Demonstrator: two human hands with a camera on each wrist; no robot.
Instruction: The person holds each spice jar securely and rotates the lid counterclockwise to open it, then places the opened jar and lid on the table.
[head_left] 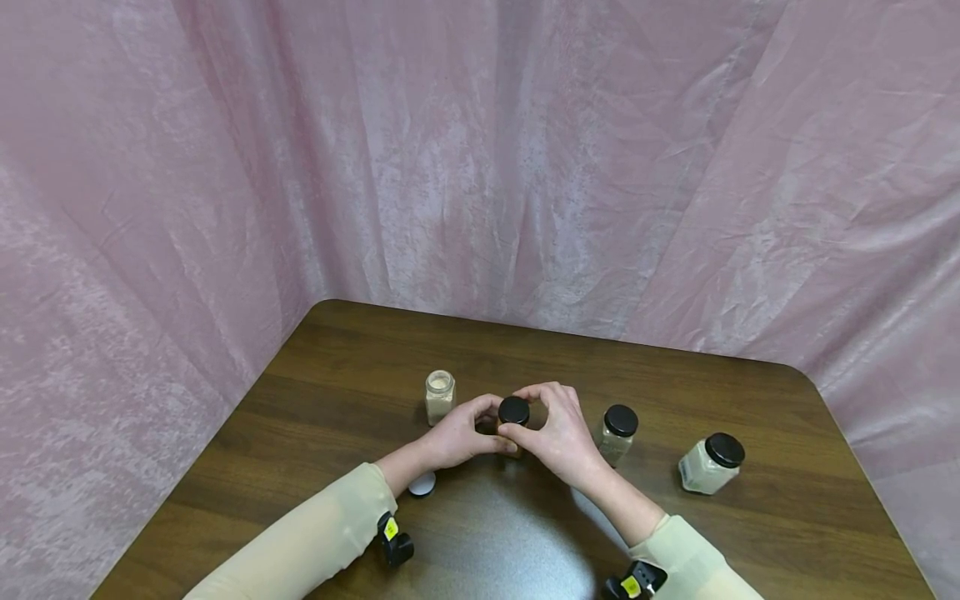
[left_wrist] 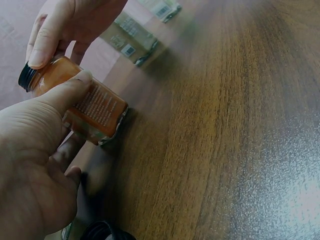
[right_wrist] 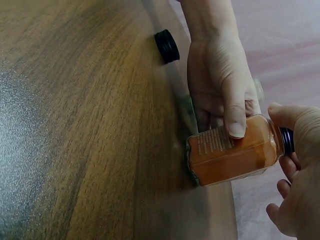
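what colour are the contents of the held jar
The contents are orange, clearest in the right wrist view.

The left hand (right_wrist: pixel 220 75) holds an orange-filled, flat-sided glass jar (right_wrist: pixel 232 157); the right hand (right_wrist: pixel 305 170) grips its black lid (right_wrist: pixel 287 140). A round black cap (right_wrist: pixel 166 46) lies on the brown wood-grain bench (right_wrist: pixel 100 125).

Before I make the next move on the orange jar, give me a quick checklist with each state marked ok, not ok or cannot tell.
1. Left hand grips the orange jar by its body: ok.
2. Right hand has thumb and fingers at the black lid: ok.
3. Black lid screwed tight or loosened: cannot tell.
4. Uncapped jar, to the left, stands upright: ok.
5. Its mouth is covered: not ok, it is open.
6. Loose lid lies on the table, apart from the jars: ok.
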